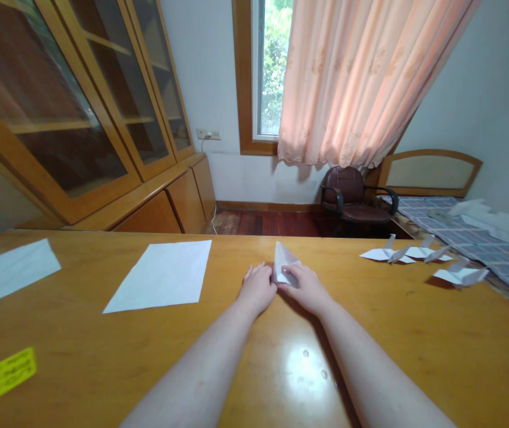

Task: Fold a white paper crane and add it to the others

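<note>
A partly folded piece of white paper point(283, 259) stands on the wooden table point(254, 362) at its far middle, with a pointed flap sticking up. My left hand point(257, 289) pinches its left edge with curled fingers. My right hand point(306, 286) grips its lower right part, fingers closed over the paper. Both forearms reach forward across the table and meet at the paper.
A flat white sheet point(161, 274) lies left of my hands, another sheet point(7, 270) at the far left edge. A yellow label point(0, 378) is stuck near the front left. Folded paper planes point(405, 253) point(460, 274) rest at the right. Behind the table are a chair point(356, 199), a bed and cabinets.
</note>
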Tool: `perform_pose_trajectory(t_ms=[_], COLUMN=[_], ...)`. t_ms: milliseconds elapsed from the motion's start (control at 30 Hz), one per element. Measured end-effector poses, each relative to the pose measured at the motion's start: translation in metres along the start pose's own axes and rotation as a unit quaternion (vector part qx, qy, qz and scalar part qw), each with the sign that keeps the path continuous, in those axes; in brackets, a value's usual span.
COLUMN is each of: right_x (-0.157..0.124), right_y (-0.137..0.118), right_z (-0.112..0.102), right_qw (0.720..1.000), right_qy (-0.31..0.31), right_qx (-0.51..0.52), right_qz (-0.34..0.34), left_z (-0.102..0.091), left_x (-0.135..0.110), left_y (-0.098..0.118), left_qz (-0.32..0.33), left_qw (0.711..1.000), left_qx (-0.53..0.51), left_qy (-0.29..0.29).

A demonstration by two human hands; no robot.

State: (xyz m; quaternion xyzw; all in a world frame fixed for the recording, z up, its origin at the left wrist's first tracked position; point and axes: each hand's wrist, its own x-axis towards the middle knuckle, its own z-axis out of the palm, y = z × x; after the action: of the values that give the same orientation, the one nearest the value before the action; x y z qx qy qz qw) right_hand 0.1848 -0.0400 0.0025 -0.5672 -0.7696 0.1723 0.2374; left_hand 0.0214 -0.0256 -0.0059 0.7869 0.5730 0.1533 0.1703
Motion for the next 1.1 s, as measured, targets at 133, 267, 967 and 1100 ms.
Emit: perform_pose_trajectory(t_ms=[133, 267, 967, 1100], right_x=[0.0006, 0.0009, 0.0037, 0.0028], right_y=[-0.0021, -0.0032, 0.0022, -0.0002], right_z=[-0.0005, -0.0007, 0.0015, 0.0002], right_qw=[1.0, 1.0, 0.999, 1.0], right_qy=[0.002, 0.0, 0.018, 0.019], right_qx=[0.0, -0.001, 0.038, 0.023], right_qz=[0.005, 0.014, -0.007, 0.007], left_z=[-0.0052, -0.0098, -0.0106, -0.0102], left_x=[-0.0019, -0.0032, -0.0036, -0.0036], left_y=[0.0029, 0.0057, 0.0059, 0.006], left_qz=[0.004, 0.0, 0.008, 0.004], left_qw=[1.0, 1.0, 0.999, 0.999], left_qx=[-0.003, -0.003, 0.002, 0.001], left_qy=[0.025, 0.021, 0.041, 0.039])
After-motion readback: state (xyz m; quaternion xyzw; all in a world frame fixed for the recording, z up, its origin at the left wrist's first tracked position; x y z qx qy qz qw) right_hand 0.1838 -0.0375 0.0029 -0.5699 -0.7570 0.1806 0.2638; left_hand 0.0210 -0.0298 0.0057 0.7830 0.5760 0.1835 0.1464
